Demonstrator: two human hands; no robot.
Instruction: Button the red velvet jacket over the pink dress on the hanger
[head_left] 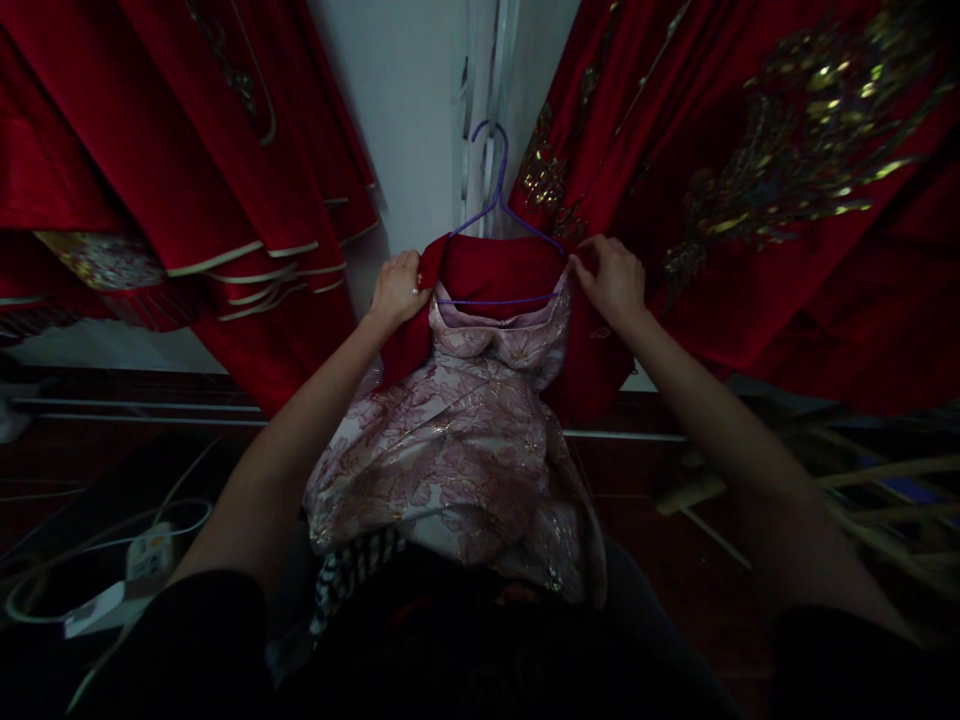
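Note:
A pink floral brocade dress (465, 430) hangs before me from a purple wire hanger (498, 185). Behind its neckline lies a red garment (502, 265) on the same hanger, with red cloth showing at both sides. My left hand (401, 290) is closed around the red cloth at the left shoulder; a ring shows on one finger. At the other shoulder, my right hand (611, 280) pinches the top of the dress strap near the hanger's end. The dress skirt drapes down against my body, over black-and-white striped cloth (360, 570).
Red garments with pale trim (172, 150) hang at the left, and red garments with gold sequins (795, 150) at the right. A power strip (150, 550) with white cables lies at lower left. Wooden bars (885, 480) stand at lower right.

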